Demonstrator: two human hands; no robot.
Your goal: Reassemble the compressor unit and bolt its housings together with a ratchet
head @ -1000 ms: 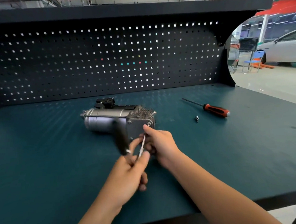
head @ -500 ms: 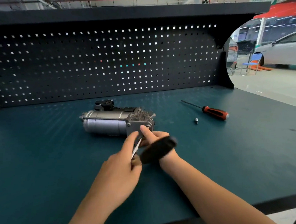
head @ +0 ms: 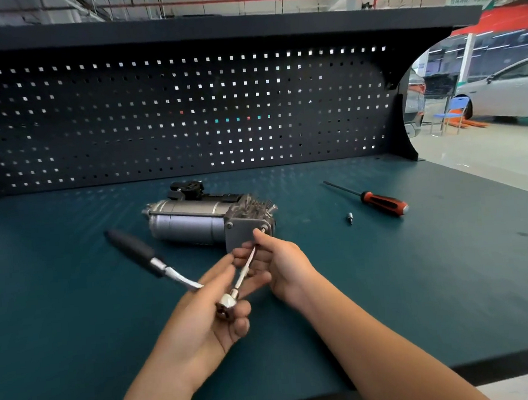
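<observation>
The silver compressor unit (head: 195,220) lies on its side on the green bench, its square end plate (head: 246,232) facing me. A ratchet (head: 154,263) with a black handle points up and left; its chrome head (head: 226,304) carries a thin extension bar (head: 245,269) aimed at a bolt (head: 262,230) at the plate's upper right corner. My left hand (head: 208,316) holds the ratchet head. My right hand (head: 279,264) pinches the extension bar near its tip, index finger touching the plate beside the bolt.
A screwdriver (head: 378,202) with a red and black handle lies to the right of the unit. A small loose bit (head: 349,218) lies close to it. The black pegboard (head: 188,117) closes off the back. The bench's front edge (head: 456,370) runs below my arms.
The ratchet handle has swung around the extension bar, from upright near the unit, over to the right, and now out to the left. Both hands stayed at the end plate.
</observation>
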